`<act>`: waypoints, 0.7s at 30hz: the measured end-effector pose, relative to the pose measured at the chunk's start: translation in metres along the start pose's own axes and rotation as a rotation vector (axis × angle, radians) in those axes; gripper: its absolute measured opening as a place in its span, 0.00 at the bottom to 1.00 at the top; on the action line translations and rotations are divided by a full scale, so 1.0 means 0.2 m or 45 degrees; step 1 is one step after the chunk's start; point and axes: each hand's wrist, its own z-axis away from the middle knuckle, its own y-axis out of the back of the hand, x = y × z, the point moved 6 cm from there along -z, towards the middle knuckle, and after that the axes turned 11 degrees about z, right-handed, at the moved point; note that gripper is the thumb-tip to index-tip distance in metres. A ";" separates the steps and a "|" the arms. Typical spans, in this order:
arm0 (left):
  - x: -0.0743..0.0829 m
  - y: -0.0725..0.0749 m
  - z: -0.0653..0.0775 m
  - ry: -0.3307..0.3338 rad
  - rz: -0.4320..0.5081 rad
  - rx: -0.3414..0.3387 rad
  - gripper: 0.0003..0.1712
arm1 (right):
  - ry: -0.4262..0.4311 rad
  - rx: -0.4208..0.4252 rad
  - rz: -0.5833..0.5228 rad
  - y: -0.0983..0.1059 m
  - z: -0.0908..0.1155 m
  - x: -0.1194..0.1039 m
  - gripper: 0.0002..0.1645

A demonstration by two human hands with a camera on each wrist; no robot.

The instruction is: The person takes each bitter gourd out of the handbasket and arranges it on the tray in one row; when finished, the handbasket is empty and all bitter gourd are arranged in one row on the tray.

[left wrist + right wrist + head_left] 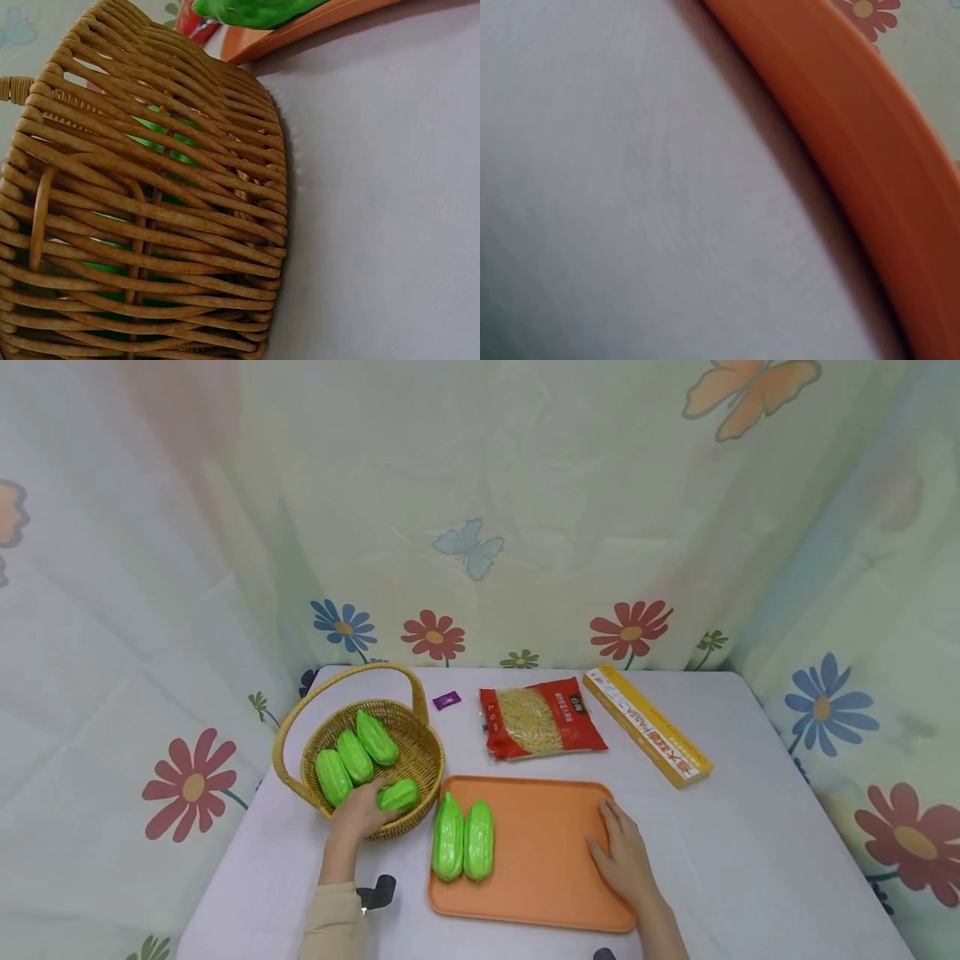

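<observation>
We see the tabletop (757,868) first. The tray (543,860) lies well in from its back edge; the basket (420,752) stands by its back left corner, just beside the tray. Near the back edge lies the bag (528,718), and right of it the box (648,727), slanting toward the right edge. The right hand (624,857) rests on the tray's right edge, fingers loose, gripping nothing. The left hand (360,812) reaches over the basket's near rim and holds one gourd (399,795) inside it. We'd keep fingers and thumb well round its middle — the glossy skin may slip — and lift clear of rim and handle. Three gourds (354,756) sit beyond; two (448,842) lie at the tray's left edge. Smallest, the packet (447,700), between basket and bag.
</observation>
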 end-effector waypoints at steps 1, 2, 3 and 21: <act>0.00 0.00 0.00 -0.009 -0.003 0.008 0.34 | 0.000 0.001 0.000 0.00 0.00 0.00 0.37; 0.00 0.00 0.00 -0.017 -0.005 0.016 0.34 | 0.001 0.003 0.000 0.00 0.00 0.00 0.37; 0.00 0.00 0.00 -0.026 -0.005 0.024 0.33 | 0.003 0.006 0.000 0.00 0.00 0.00 0.37; -0.01 0.06 -0.02 -0.050 0.178 0.136 0.37 | 0.037 0.036 0.000 0.02 -0.01 -0.01 0.38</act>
